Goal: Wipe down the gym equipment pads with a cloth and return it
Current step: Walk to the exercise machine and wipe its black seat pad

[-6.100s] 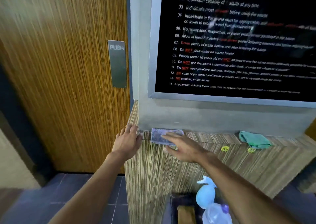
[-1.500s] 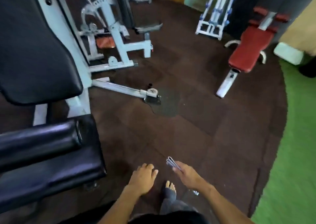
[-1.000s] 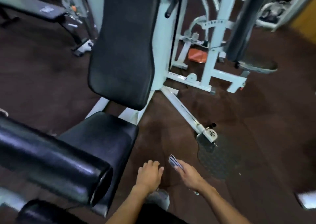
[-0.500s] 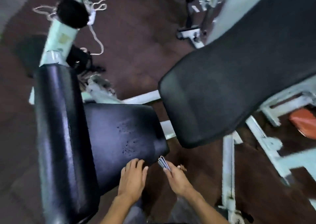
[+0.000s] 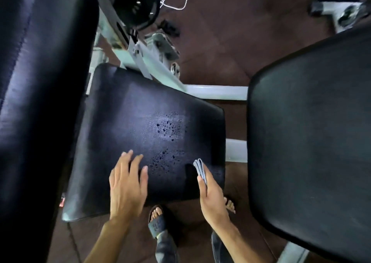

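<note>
Folded cloth pinched in right hand over droplet-speckled seat pad (left hand flat).

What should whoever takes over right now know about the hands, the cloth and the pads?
Left hand: open, fingers straight, lying flat on or just over the near part of the black seat pad; contact is not clear.
Right hand: holds the folded grey cloth over the seat pad's near right corner.
Done: cloth fetched and brought to the machine. Droplets sit on the middle of the seat pad, unwiped.
Left: wipe the seat pad, then the black back pad on the right and the long black pad on the left, and return the cloth.
</note>
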`<state>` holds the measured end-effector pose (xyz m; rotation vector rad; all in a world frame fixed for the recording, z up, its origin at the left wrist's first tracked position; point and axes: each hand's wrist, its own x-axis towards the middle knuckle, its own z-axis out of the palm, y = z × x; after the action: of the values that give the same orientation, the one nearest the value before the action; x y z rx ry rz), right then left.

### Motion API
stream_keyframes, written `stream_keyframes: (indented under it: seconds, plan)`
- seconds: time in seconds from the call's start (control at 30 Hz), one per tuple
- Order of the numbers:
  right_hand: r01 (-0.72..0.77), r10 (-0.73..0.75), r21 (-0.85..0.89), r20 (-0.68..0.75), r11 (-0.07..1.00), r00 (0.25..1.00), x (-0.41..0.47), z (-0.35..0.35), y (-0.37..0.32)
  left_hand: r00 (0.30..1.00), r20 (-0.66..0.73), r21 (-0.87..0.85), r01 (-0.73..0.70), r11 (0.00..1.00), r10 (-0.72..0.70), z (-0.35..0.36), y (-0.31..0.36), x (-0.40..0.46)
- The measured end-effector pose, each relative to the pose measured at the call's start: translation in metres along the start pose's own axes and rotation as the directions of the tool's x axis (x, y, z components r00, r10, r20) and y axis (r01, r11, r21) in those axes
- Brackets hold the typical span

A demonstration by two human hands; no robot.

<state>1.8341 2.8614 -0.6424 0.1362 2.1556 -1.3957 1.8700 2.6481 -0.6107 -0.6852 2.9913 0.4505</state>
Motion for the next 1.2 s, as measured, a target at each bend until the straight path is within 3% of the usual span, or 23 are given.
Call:
stream_keyframes:
  seconds: [0.13, 0.33, 0.47, 0.63, 0.7, 0.8, 0.87, 0.97, 1.03, 1.13, 1.2]
  plan:
    - [0.056, -0.058, -0.02, -0.134, 0.998, 0.989, 0.023, 0.028, 0.008, 0.996, -0.082, 0.086, -0.01, 0.996, 0.017, 0.016, -0.02, 0.03]
    - [0.198, -0.205, -0.057, -0.192, 0.979, 0.96, 0.048, 0.071, 0.014, 0.988, -0.152, 0.18, 0.038, 0.983, -0.01, 0.022, -0.053, 0.06]
    - [0.226, -0.306, -0.347, -0.195, 0.91, 0.932, 0.053, 0.105, 0.02, 0.99, -0.14, 0.272, 0.041, 0.961, -0.002, 0.029, -0.056, 0.056]
    - [0.289, -0.367, -0.607, -0.005, 0.74, 0.93, 0.041, 0.093, 0.041, 0.99, -0.139, 0.277, 0.059, 0.959, -0.021, 0.03, -0.055, 0.056]
    - [0.227, -0.353, -0.688, -0.046, 0.69, 0.935, 0.061, 0.075, 0.04, 0.987, -0.162, 0.285, 0.058, 0.957, -0.011, 0.031, -0.055, 0.056]
    - [0.046, -0.277, -0.67, -0.243, 0.741, 0.93, 0.124, 0.058, 0.014, 0.986, -0.164, 0.278, 0.049, 0.959, -0.003, 0.033, -0.053, 0.057]
    - [0.021, -0.256, -0.62, -0.293, 0.784, 0.921, 0.168, 0.059, -0.02, 0.987, -0.162, 0.282, 0.048, 0.958, -0.002, 0.033, -0.054, 0.058]
    - [0.16, -0.358, -0.66, -0.175, 0.734, 0.917, 0.198, 0.086, -0.067, 0.986, -0.165, 0.283, 0.056, 0.958, -0.009, 0.033, -0.054, 0.059]
    - [0.299, -0.461, -0.683, -0.062, 0.666, 0.885, 0.173, 0.108, -0.074, 0.988, -0.155, 0.271, 0.058, 0.961, -0.016, 0.031, -0.053, 0.06]
    - [0.499, -0.517, -0.666, 0.194, 0.555, 0.834, 0.087, 0.114, -0.03, 0.987, -0.157, 0.257, 0.065, 0.964, -0.024, 0.03, -0.053, 0.058]
    - [0.567, -0.558, -0.685, 0.274, 0.458, 0.783, 0.042, 0.095, 0.023, 0.985, -0.173, 0.252, 0.063, 0.966, -0.019, 0.03, -0.054, 0.056]
